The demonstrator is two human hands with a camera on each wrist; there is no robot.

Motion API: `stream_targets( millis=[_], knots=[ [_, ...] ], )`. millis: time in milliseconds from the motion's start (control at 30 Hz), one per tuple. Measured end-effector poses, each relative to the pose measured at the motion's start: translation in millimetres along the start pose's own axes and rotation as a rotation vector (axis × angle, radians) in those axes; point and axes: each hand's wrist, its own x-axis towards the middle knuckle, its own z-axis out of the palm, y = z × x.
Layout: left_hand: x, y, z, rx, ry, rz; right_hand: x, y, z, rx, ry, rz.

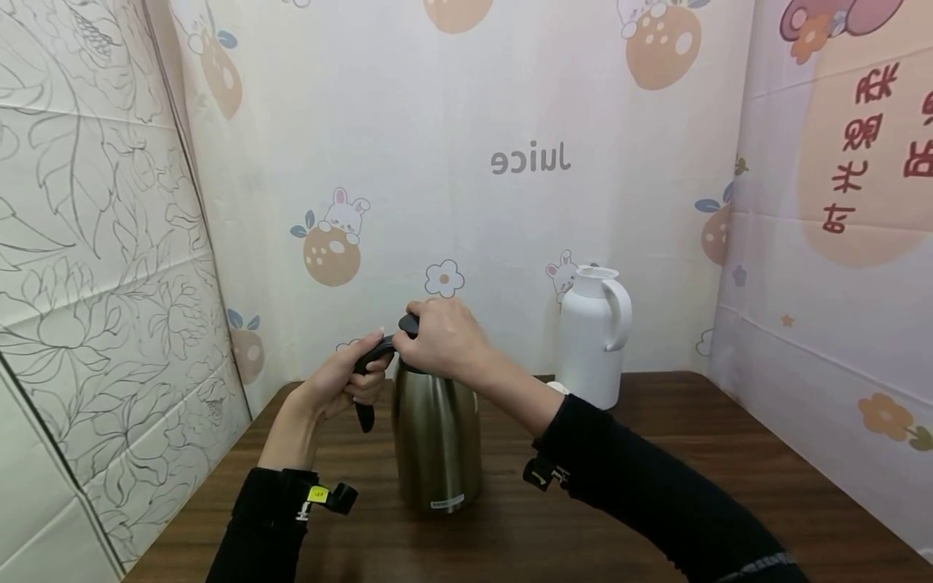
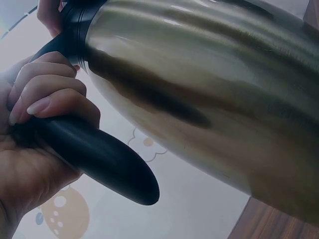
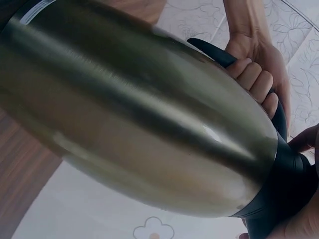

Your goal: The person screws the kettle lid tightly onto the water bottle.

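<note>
A gold-brown metal thermos jug [image 1: 437, 437] with a black top stands upright on the wooden table. My left hand [image 1: 338, 376] grips its black handle [image 2: 102, 154], fingers curled round it, and the handle's free lower end sticks out below them. From above, my right hand [image 1: 448, 336] holds the jug's black lid [image 1: 410, 325], fingers and thumb bent round it. Most of the lid is hidden under that hand. In the right wrist view the black collar [image 3: 266, 189] meets the metal body, with right-hand fingers at the frame's edge.
Behind and to the right stands a white jug [image 1: 592, 340], its handle turned right. A small white thing [image 1: 558, 387] lies beside it, partly hidden by my right forearm. Printed cloth walls [image 1: 452, 202] surround the brown wooden table [image 1: 700, 461] at the back and sides.
</note>
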Motion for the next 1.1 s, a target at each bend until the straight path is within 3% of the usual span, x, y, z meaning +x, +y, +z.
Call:
stream_targets(
  millis=[100, 267, 567, 767, 967, 1100],
  knots=[
    [-0.9, 0.5, -0.7, 0.000, 0.005, -0.001, 0.8, 0.0, -0.8, 0.002, -0.012, 0.000],
    [-1.4, -0.2, -0.5, -0.023, -0.017, 0.006, 1.3, 6.4, -6.1, 0.000, -0.103, -0.059],
    [-0.3, -1.9, -2.7, -0.058, -0.058, 0.015, 9.7, 31.8, -15.9, 0.138, -0.240, -0.300],
    [0.8, -2.1, -3.1, -0.058, -0.073, 0.020, 12.1, 41.9, -8.4, 0.186, -0.176, -0.349],
    [0.9, -1.9, -3.1, -0.050, -0.064, 0.024, 11.7, 38.0, 1.7, 0.162, -0.065, -0.328],
    [-0.3, -1.5, -3.0, -0.029, -0.047, 0.021, 9.9, 32.3, 4.2, 0.140, -0.037, -0.285]
  ],
)
